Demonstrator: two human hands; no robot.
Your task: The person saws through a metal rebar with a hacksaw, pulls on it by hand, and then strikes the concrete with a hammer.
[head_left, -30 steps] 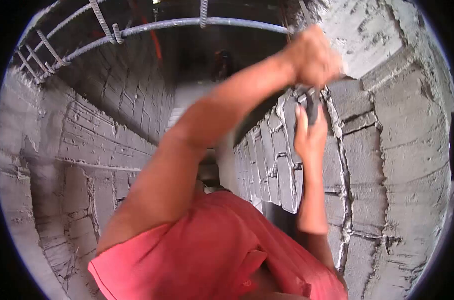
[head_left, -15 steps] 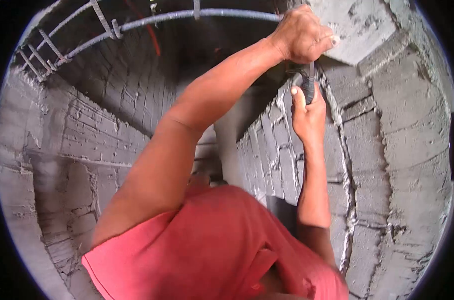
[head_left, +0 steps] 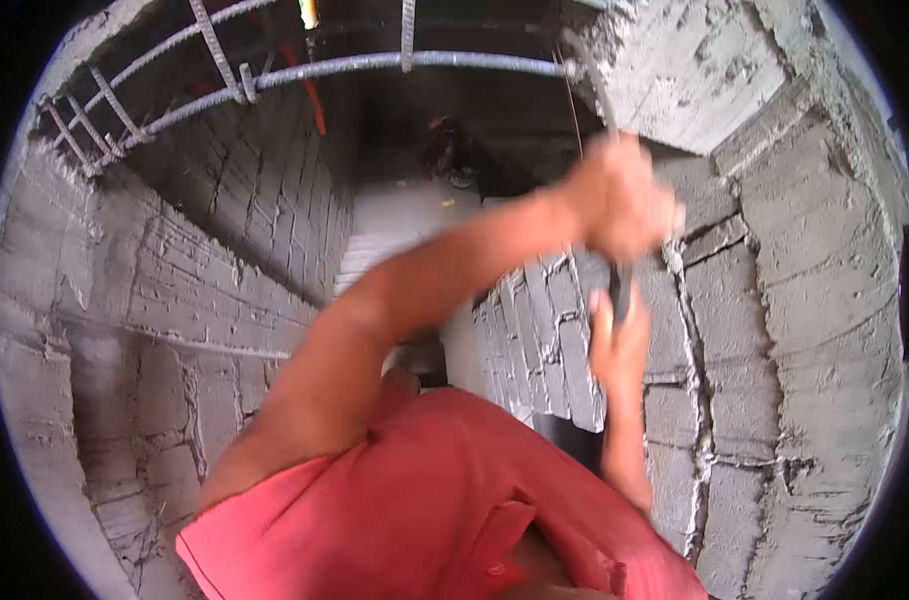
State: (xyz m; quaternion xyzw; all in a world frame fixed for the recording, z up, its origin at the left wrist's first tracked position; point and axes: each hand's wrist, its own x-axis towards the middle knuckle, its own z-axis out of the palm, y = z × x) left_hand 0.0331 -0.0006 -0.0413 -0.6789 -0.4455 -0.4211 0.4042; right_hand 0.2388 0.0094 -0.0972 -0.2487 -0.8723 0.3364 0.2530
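Note:
A thin curved bar runs from beside the steel reinforcement down into my left hand, which is blurred and wrapped round it. Below this fist, a dark, thicker length of the same long object comes out. Its lower end sits between the thumb and fingers of my right hand. My left forearm crosses the view from the lower left; my right forearm rises from below.
Ribbed steel bars cross the top. Rough grey block walls stand left and right. A concrete block face is at the upper right. An orange-red strip hangs at the upper left, before a dark opening.
Both hands have moved down in view, my left hand the most. The curved upper part of the bar now shows above it. More of the floor below has come into sight.

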